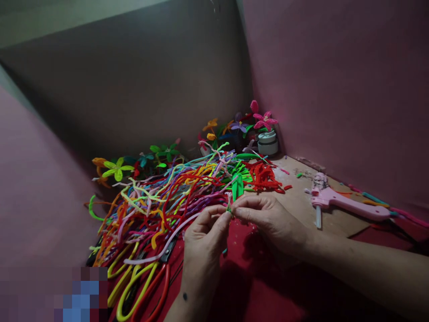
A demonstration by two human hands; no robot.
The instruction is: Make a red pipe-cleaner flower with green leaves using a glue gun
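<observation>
Fingertips of my left hand (205,237) and my right hand (273,219) meet at the middle of the work area, both closed in a pinch. Between them is a small green pipe cleaner piece (229,209) with pale pink tips standing up from it. The fingers cover most of this piece. Just behind it lie bright green pipe cleaner loops (237,187). To the left spreads a large heap of colourful pipe cleaners (187,179), and a pale lilac pipe cleaner (144,260) reaches close to my left hand.
Scissors with yellow handles (122,290) and scissors with red handles (164,290) lie left of my left wrist. A pink glue gun (351,205) rests on cardboard (298,201) at right. Red pipe cleaner pieces (264,176), a lidded jar (267,144) and pipe cleaner flowers (117,170) stand farther back.
</observation>
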